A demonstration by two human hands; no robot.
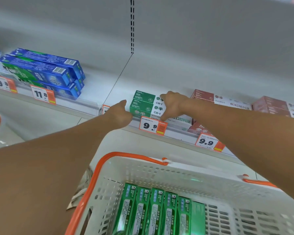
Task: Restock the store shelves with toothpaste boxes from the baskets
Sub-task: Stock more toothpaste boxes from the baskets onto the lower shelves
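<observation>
At the front lip of the shelf (pixel 159 78), the right hand (pixel 174 104) has its fingers (pixel 163 118) curled over the top and front of the stacked green-and-white toothpaste boxes (pixel 143 105), gripping them from the right end. The left hand (pixel 120 111) rests against their left end with fingers loosely curled; whether it truly pinches the stack I cannot tell. The two hands seem to be squaring the stack just behind the orange 9.9 price tag (pixel 152 125).

Just beyond the right hand's fingers lie red toothpaste boxes (pixel 268 106); well to the left of the left hand sits a pile of blue toothpaste boxes (pixel 44 70). Below both forearms, the white basket (pixel 176 168) with orange handles holds a row of green Darlie boxes (pixel 153 211) standing on end.

The risk I judge here: an uneven squeeze could skew the top box off the lower one, or push the stack forward over the lip so it drops into the basket.
</observation>
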